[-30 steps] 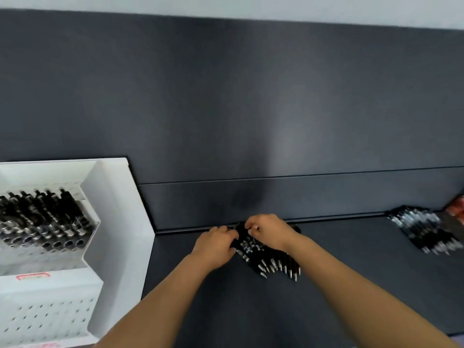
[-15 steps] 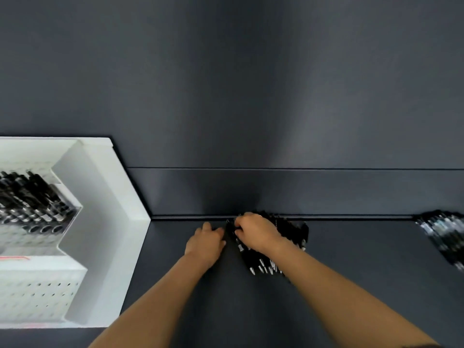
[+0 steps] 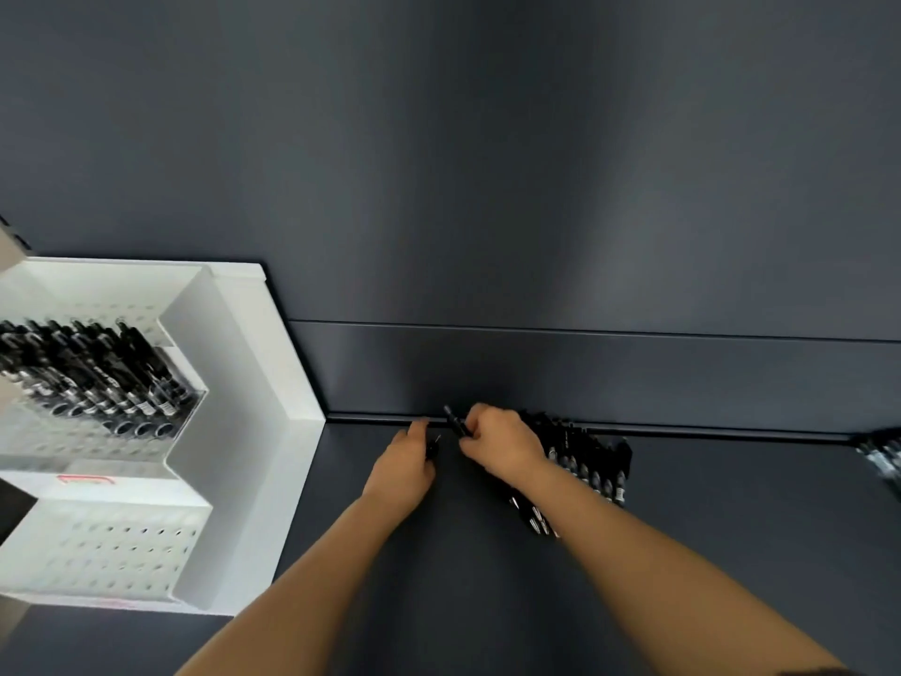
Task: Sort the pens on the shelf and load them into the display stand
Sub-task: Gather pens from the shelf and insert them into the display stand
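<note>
Matte dark shelf (image 3: 439,602) holds central pen heap (image 3: 590,461), far-right pen heap (image 3: 882,456), one white perforated display stand (image 3: 253,383); right hand (image 3: 502,446), grip pinching one slim pen (image 3: 452,419); left hand (image 3: 402,473), grip impossible to tell

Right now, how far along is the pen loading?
Done: the stand holds black pens in its upper row. In hand: the right hand pinches one pen beside the middle pile; the left hand seems to grip another pen. Left: that pile, a second pile at the shelf's right edge, and the stand's lower row, holes empty.
</note>
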A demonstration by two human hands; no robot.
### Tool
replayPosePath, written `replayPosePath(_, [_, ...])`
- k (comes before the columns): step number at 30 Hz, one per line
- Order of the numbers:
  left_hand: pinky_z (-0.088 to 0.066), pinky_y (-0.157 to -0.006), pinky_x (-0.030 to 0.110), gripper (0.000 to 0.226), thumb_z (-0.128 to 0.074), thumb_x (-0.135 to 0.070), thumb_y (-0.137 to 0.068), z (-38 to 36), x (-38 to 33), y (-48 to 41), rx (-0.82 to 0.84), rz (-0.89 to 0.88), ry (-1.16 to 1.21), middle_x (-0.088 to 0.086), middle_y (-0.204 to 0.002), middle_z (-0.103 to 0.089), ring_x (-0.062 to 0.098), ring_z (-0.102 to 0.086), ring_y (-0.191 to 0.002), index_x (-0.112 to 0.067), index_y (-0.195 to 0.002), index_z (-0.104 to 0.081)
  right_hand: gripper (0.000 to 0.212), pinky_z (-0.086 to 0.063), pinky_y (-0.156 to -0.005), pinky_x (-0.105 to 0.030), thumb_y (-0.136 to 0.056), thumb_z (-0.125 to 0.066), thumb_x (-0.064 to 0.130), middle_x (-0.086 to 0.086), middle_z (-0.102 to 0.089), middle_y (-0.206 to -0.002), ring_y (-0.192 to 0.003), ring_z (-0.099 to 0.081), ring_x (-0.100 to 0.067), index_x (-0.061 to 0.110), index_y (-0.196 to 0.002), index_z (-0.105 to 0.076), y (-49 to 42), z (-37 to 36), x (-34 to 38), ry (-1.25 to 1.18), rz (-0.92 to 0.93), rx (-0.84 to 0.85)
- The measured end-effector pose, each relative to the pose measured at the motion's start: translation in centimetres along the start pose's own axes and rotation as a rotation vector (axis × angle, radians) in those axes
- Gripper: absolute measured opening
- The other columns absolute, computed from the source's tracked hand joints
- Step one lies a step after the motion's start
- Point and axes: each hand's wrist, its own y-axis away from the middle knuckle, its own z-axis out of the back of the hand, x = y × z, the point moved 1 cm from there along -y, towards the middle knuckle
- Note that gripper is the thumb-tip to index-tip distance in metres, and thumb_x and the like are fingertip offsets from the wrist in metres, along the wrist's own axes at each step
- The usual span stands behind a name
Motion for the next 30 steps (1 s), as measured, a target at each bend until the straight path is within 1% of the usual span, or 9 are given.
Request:
replayPosePath(4, [-0.043, -0.098, 0.031, 0.046, -0.045, 0.0, -0.091, 2.0, -0.3, 0.4, -0.054, -0.072, 0.175, 0.018, -0.128, -0.049, 0.031, -0.055, -0.112, -0.01, -0.136, -0.043, 0.035, -0.051, -0.081, -0.036, -0.088, -0.06, 0.014, 0.005, -0.056, -0.074, -0.082, -0.06, -0.02, 0.015, -0.121, -0.052, 0.1, 1.6, 1.2, -0.294, 0.034, -0.013])
replayPosePath(9, [-0.036, -0.081, 0.016, 0.031, -0.049, -0.005, -0.094, 5.3, -0.9, 1.8, -0.177, -0.193, 0.266, 0.013, -0.116, -0.061, 0.025, -0.057, -0.106, -0.005, -0.125, -0.054, 0.011, -0.053, -0.074, -0.039, -0.093, -0.054, 0.02, -0.006, -0.062, -0.079, -0.073, -0.06, -0.018, 0.016, -0.103, -0.051, 0.9, 2.6, 4.6, -0.421, 0.106, -0.06])
replayPosePath(11, [-0.035, -0.076, 0.013, 0.026, -0.051, -0.007, -0.093, 7.0, -1.0, 2.6, -0.244, -0.221, 0.297, 0.01, -0.109, -0.064, 0.021, -0.059, -0.1, -0.006, -0.118, -0.058, 0.012, -0.053, -0.066, -0.034, -0.095, -0.053, 0.027, -0.007, -0.06, -0.079, -0.065, -0.058, -0.016, 0.016, -0.095, -0.05, 1.4, 2.9, 6.3, -0.459, 0.125, -0.094])
replayPosePath(14, [-0.047, -0.077, 0.027, 0.022, -0.051, -0.011, -0.093, 9.4, -0.7, 4.0, -0.341, -0.238, 0.333, 0.007, -0.099, -0.061, 0.022, -0.059, -0.09, -0.01, -0.113, -0.06, 0.015, -0.045, -0.05, -0.016, -0.095, -0.053, 0.025, -0.007, -0.057, -0.073, -0.053, -0.052, -0.01, 0.012, -0.089, -0.05, 2.2, 3.5, 9.3, -0.51, 0.19, -0.154])
replayPosePath(17, [-0.054, -0.075, 0.044, 0.019, -0.053, -0.015, -0.092, 11.9, 0.1, 5.5, -0.426, -0.26, 0.348, -0.003, -0.088, -0.052, 0.021, -0.059, -0.083, -0.016, -0.11, -0.06, 0.012, -0.043, -0.05, -0.013, -0.094, -0.056, 0.021, 0.002, -0.056, -0.067, -0.05, -0.051, -0.009, 0.013, -0.087, -0.051, 2.8, 3.8, 12.3, -0.536, 0.275, -0.194])
replayPosePath(20, [-0.053, -0.074, 0.048, 0.015, -0.055, -0.016, -0.09, 14.7, 1.2, 7.2, -0.505, -0.263, 0.377, -0.004, -0.082, -0.055, 0.024, -0.06, -0.076, -0.019, -0.103, -0.06, 0.004, -0.041, -0.048, -0.015, -0.092, -0.058, 0.015, 0.002, -0.058, -0.068, -0.048, -0.051, -0.009, 0.015, -0.094, -0.054, 3.4, 3.9, 15.8, -0.65, 0.362, -0.193])
replayPosePath(22, [-0.053, -0.072, 0.049, 0.013, -0.056, -0.016, -0.089, 16.6, 2.3, 8.2, -0.55, -0.266, 0.402, -0.002, -0.081, -0.057, 0.025, -0.061, -0.074, -0.021, -0.1, -0.06, 0.009, -0.037, -0.042, -0.014, -0.094, -0.056, 0.011, 0.001, -0.059, -0.07, -0.047, -0.051, -0.011, 0.014, -0.102, -0.053, 4.0, 3.9, 18.4, -0.745, 0.388, -0.163])
replayPosePath(25, [-0.054, -0.071, 0.051, 0.012, -0.058, -0.015, -0.089, 19.2, 4.0, 9.9, -0.625, -0.273, 0.424, -0.003, -0.079, -0.057, 0.025, -0.061, -0.074, -0.019, -0.099, -0.061, 0.001, -0.033, -0.037, -0.02, -0.097, -0.05, 0.013, 0.001, -0.058, -0.071, -0.045, -0.055, -0.012, 0.014, -0.097, -0.05, 4.9, 3.5, 22.2, -0.835, 0.411, -0.126])
replayPosePath(30, [-0.053, -0.073, 0.046, 0.013, -0.058, -0.015, -0.088, 22.4, 6.4, 12.4, -0.723, -0.255, 0.403, 0.003, -0.082, -0.062, 0.021, -0.061, -0.077, -0.015, -0.1, -0.062, 0.015, -0.041, -0.043, -0.023, -0.098, -0.047, 0.024, -0.004, -0.061, -0.078, -0.05, -0.06, -0.017, 0.019, -0.086, -0.055, 6.0, 2.6, 27.1, -0.823, 0.452, -0.181])
